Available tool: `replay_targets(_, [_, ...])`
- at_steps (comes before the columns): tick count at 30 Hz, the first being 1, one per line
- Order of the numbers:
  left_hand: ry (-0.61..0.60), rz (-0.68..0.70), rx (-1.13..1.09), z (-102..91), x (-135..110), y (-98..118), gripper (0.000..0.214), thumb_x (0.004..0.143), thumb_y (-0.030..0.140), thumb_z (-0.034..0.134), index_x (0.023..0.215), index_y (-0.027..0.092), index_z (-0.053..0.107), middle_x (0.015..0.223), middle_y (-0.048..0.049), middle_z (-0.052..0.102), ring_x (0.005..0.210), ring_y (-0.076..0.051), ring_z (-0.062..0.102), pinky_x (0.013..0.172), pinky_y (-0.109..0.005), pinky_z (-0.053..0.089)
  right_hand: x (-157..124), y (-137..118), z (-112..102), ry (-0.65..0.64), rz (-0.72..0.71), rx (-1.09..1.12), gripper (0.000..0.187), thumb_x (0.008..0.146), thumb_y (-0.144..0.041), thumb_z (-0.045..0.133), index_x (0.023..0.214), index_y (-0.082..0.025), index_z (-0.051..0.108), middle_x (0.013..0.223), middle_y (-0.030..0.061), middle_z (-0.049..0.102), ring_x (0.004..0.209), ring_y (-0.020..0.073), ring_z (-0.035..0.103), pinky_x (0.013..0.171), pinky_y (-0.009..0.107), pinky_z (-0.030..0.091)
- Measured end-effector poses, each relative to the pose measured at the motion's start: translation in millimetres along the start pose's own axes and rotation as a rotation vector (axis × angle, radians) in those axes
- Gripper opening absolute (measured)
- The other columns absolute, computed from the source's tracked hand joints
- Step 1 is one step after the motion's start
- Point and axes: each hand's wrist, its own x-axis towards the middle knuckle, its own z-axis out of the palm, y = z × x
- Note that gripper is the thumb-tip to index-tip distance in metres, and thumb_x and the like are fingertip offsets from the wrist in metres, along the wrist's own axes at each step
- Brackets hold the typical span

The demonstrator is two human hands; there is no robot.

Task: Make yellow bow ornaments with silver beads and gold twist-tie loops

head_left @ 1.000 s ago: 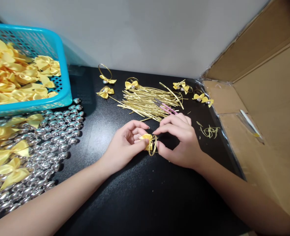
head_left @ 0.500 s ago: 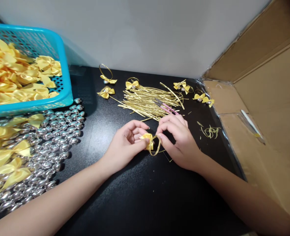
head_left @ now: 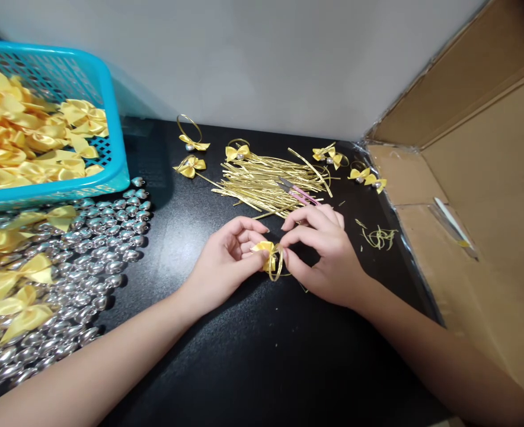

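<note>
A yellow satin bow (head_left: pixel 265 248) is pinched between the thumb and fingers of my left hand (head_left: pixel 224 261), low over the black table. From the bow hangs a loop of shiny gold twist tie (head_left: pixel 276 276). My right hand (head_left: pixel 328 255) has its thumb and index finger closed at the top of this loop, by the bow's knot; the exact grip is partly hidden. Just beyond my hands lie a pile of gold twist ties (head_left: pixel 262 178) and pink-handled thread snips (head_left: pixel 305 196), partly behind my right fingers.
At left, a blue basket (head_left: pixel 118 139) holds many yellow bows. Silver heart-shaped beads (head_left: pixel 106 237) and loose bows (head_left: pixel 19 279) spread before it. Finished-looking bow loops (head_left: pixel 193 145) lie along the back. Gold offcuts (head_left: pixel 380 237) and a white-handled cutter (head_left: pixel 455 228) are at right, near cardboard (head_left: pixel 488 178).
The right fingers have shifted slightly along the gold twist tie, and the loop looks narrower. My left hand still holds the bow in about the same place.
</note>
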Motion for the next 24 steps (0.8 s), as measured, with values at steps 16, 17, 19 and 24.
replay_targets(16, [-0.012,0.028,0.02,-1.2,-2.0,-1.6,0.022,0.075,0.015,0.07,0.092,0.015,0.056,0.07,0.0026,0.063,0.06,-0.006,0.058,0.058,-0.017,0.048,10.4,4.1,-12.7,-0.493,0.204,0.626,0.013,0.091,-0.022,0.05,0.079,-0.019,0.053,0.098,0.0027,0.046,0.099,0.0153,0.044,0.094,0.033,0.033])
replay_targets(17, [-0.013,0.034,0.021,-1.3,-2.0,-1.8,0.022,0.075,0.015,0.07,0.092,0.015,0.056,0.071,0.0024,0.063,0.06,-0.006,0.058,0.059,-0.017,0.048,10.9,4.9,-13.0,-0.51,0.22,0.665,0.013,0.09,-0.023,0.05,0.078,-0.018,0.052,0.097,0.0026,0.045,0.098,0.0153,0.044,0.092,0.032,0.033])
replay_targets(19, [-0.018,0.043,0.022,-1.3,-1.8,-2.4,0.021,0.076,0.015,0.07,0.091,0.015,0.055,0.071,0.0018,0.063,0.062,-0.007,0.059,0.059,-0.017,0.049,11.7,7.1,-12.6,-0.545,0.252,0.737,0.01,0.086,-0.023,0.053,0.078,-0.018,0.052,0.095,0.0022,0.045,0.093,0.0153,0.044,0.086,0.031,0.034])
replay_targets(24, [-0.026,0.054,0.017,-0.6,-1.5,-5.1,0.021,0.077,0.015,0.07,0.092,0.016,0.055,0.072,0.0022,0.062,0.063,-0.007,0.059,0.06,-0.016,0.048,12.4,10.1,-8.4,-0.577,0.349,0.861,0.013,0.075,-0.022,0.062,0.072,-0.018,0.05,0.089,0.0007,0.044,0.08,0.0129,0.042,0.07,0.027,0.035])
